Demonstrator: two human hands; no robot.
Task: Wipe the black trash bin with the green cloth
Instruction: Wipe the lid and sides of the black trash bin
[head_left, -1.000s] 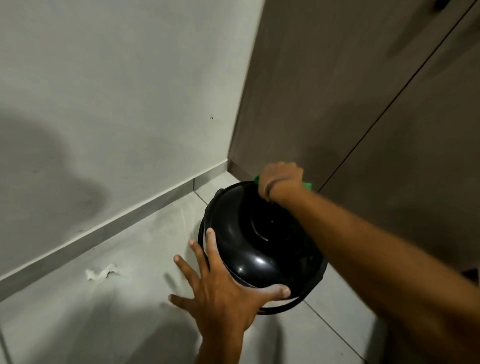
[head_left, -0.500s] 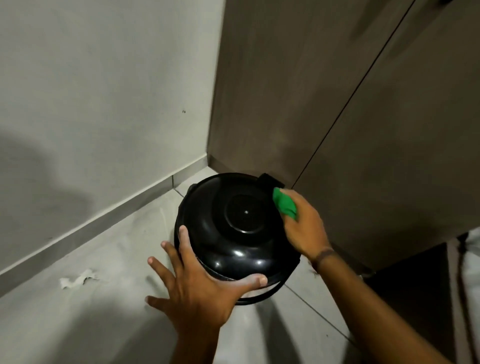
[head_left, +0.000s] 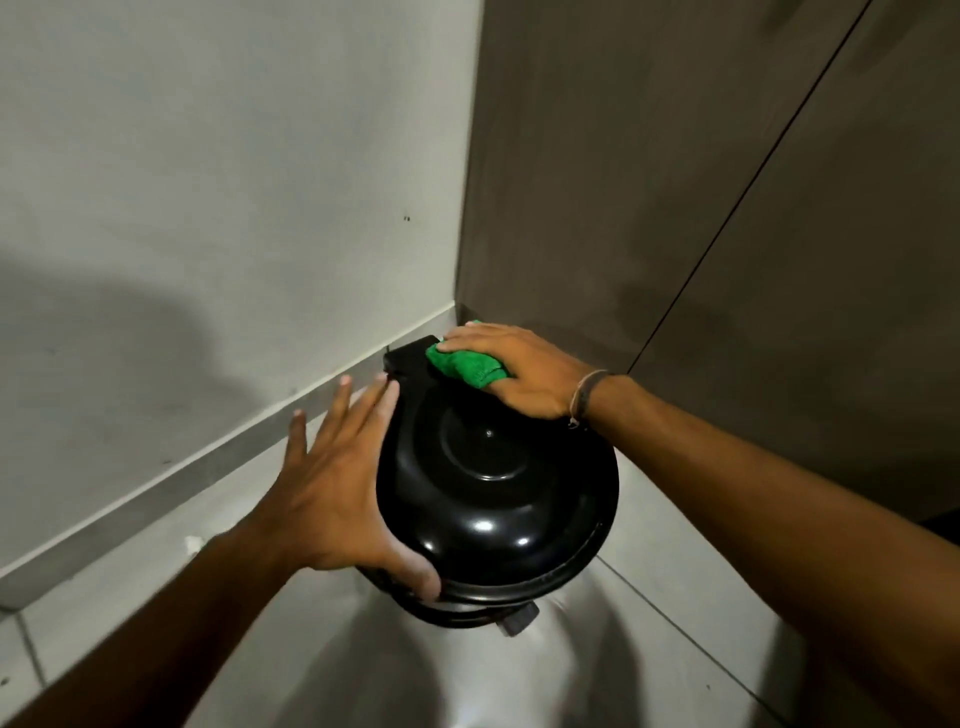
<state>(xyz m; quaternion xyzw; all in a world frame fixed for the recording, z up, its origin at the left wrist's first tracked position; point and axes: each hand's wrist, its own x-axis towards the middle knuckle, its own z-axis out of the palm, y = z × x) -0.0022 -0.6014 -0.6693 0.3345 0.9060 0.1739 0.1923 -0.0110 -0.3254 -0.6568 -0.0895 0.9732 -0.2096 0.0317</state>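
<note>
Black trash bin (head_left: 498, 499) sits between the hands. Right hand (head_left: 519, 369) presses green cloth (head_left: 465, 364) on far lid edge; left hand (head_left: 332, 483), spread wide, braces left side.

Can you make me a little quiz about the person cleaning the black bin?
1. True or false: the green cloth lies on the floor.
2. Which hand presses the cloth on the black trash bin? A) left hand B) right hand
3. Fill in: the left hand rests with spread fingers on the bin's ____ side.

Key:
1. False; it is under the right hand, on the far part of the lid.
2. B
3. Left
</note>
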